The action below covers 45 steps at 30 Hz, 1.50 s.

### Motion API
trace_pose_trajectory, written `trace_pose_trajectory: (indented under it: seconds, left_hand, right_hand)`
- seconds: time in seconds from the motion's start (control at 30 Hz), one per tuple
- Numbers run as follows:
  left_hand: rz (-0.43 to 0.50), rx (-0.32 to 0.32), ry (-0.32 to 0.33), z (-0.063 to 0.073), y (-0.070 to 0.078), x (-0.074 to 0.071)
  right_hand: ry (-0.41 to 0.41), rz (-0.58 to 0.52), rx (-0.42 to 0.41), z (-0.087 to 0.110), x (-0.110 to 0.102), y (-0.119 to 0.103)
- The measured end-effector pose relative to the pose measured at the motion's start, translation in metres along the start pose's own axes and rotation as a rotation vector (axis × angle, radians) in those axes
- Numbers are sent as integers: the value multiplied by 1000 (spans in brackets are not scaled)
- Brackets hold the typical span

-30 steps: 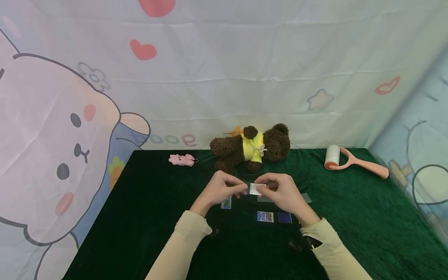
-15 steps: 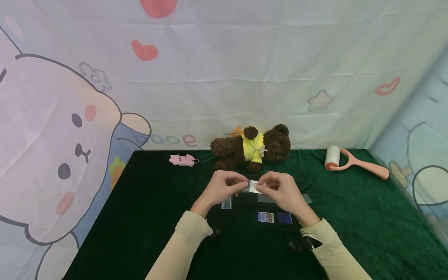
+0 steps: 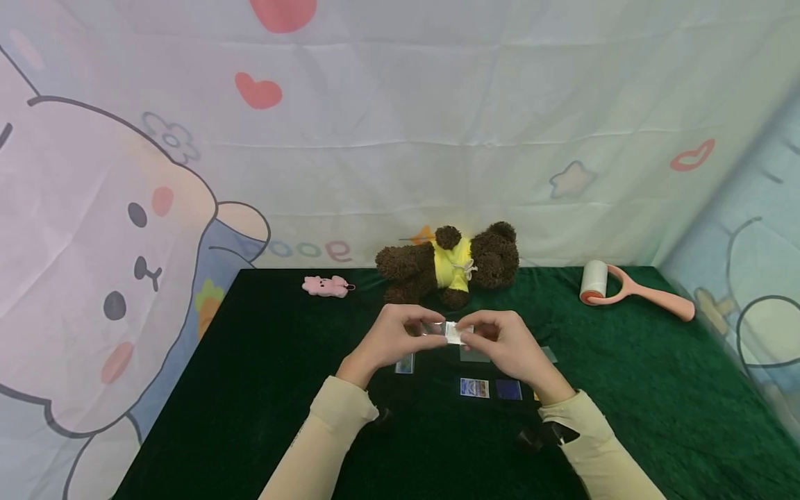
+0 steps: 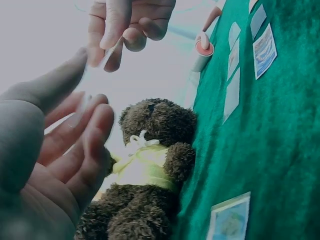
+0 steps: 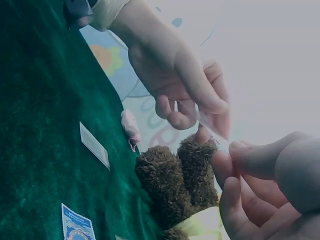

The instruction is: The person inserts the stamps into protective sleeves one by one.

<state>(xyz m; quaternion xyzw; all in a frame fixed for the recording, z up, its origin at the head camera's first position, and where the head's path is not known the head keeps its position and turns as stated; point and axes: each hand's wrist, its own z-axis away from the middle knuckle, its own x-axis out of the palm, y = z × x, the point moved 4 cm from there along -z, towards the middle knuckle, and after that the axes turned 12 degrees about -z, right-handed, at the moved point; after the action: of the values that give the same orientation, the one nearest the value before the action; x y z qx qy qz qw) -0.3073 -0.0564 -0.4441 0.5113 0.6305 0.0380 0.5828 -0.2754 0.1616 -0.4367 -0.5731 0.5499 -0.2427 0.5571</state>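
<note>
Both hands meet above the cloth at mid-table. My left hand [image 3: 387, 339] pinches a small clear sleeve [image 3: 432, 328] between thumb and fingers. From the other side, my right hand [image 3: 505, 344] pinches a small white stamp-like piece [image 3: 453, 333], whose left edge overlaps the sleeve in the head view. In the right wrist view the clear film [image 5: 212, 127] runs between the two sets of fingertips. Below the hands lie a sleeved stamp [image 3: 405, 363], a blue perforated stamp [image 3: 474, 387] and a dark blue one [image 3: 508, 389].
Clear sleeves [image 3: 475, 355] lie under the right hand. Behind the hands a brown teddy bear [image 3: 494, 257] in yellow lies on its side. A pink plush charm [image 3: 326, 286] sits back left, a lint roller [image 3: 637, 288] back right. Green cloth [image 3: 262, 389] covers the table.
The left fingers have spread, with the clear sleeve now showing between them. The white piece has come up against the left fingertips; the right hand has shifted slightly left.
</note>
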Motion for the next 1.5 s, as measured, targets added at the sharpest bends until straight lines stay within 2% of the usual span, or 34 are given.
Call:
trace_pose_trajectory:
  seconds: [0.1,0.23,0.4,0.6,0.87,1.23,1.5]
  left_hand:
    - [-67,32,-39,0,4,0]
    - [-121,38,-79,0,8,0]
    - [-143,24,-85,1,8,-1]
    - [-210,16,-71,1,8,1]
    - [-296,22,-33,0,10,-1]
    - [-319,37,-1,1,9,-4]
    - [-302,49,-6,-1,12,-2]
  right_hand:
    - [-11,-8,10,0,0,-1]
    - [-31,-16,18,-1,0,-1]
    - [-79,-23,28,-1,0,0]
    - [-114,-37,45,2,-1,0]
    - [-85,-20,33,3,-5,1]
    - [-24,14,9,-1,-6,-2]
    - [-8,21,45,1,-7,0]
